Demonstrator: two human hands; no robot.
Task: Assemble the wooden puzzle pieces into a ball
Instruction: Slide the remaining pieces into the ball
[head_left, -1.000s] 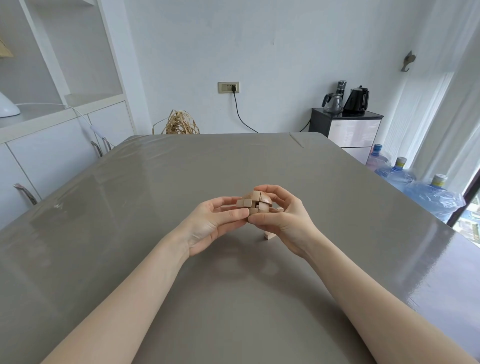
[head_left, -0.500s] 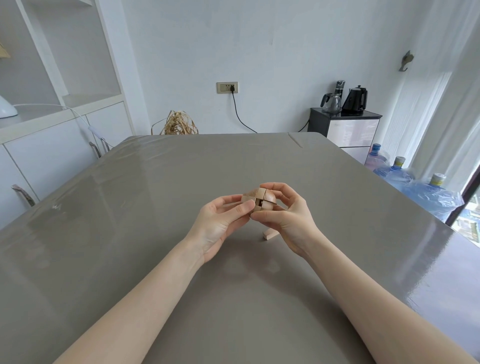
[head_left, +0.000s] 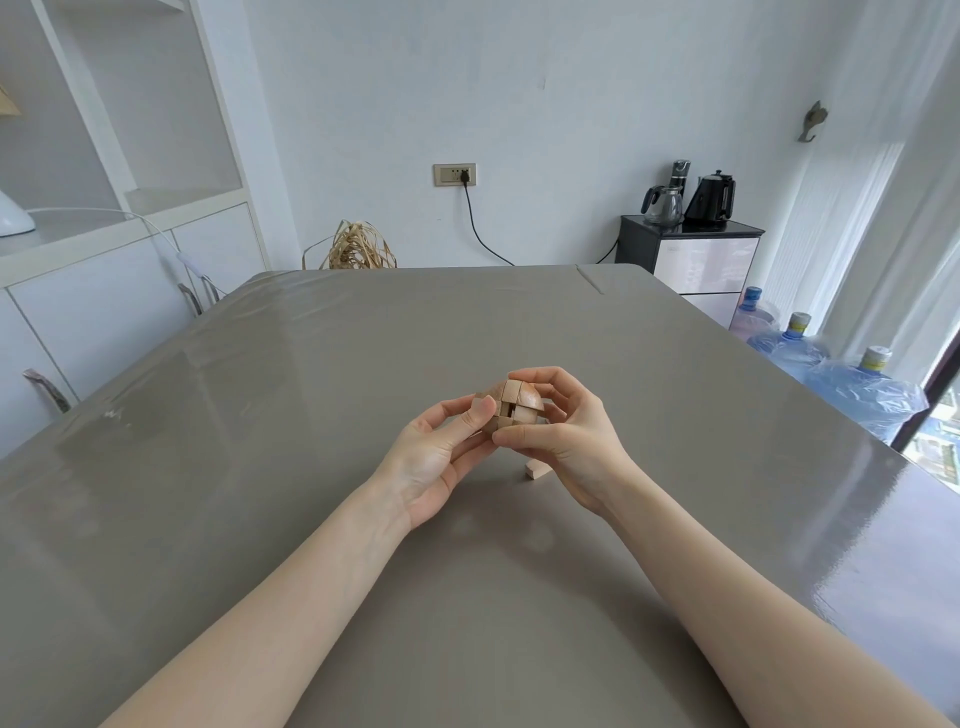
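Observation:
A partly built wooden puzzle ball (head_left: 517, 408) of pale interlocked pieces is held above the grey table (head_left: 311, 415), between both hands. My left hand (head_left: 441, 457) grips it from the left, thumb pressed on its side. My right hand (head_left: 569, 441) wraps it from the right, fingers curled over the top and thumb under the front. A dark gap shows in the ball's front face. One loose wooden piece (head_left: 537, 470) lies on the table just below my right hand, partly hidden by it.
White cabinets (head_left: 104, 291) line the left wall. A woven straw object (head_left: 358, 249) stands past the table's far edge. A black side cabinet with kettles (head_left: 691, 249) and several water jugs (head_left: 831, 364) stand to the right.
Both hands have lifted the ball slightly and turned it. My left thumb has shifted up onto its side and the pieces look more closed together.

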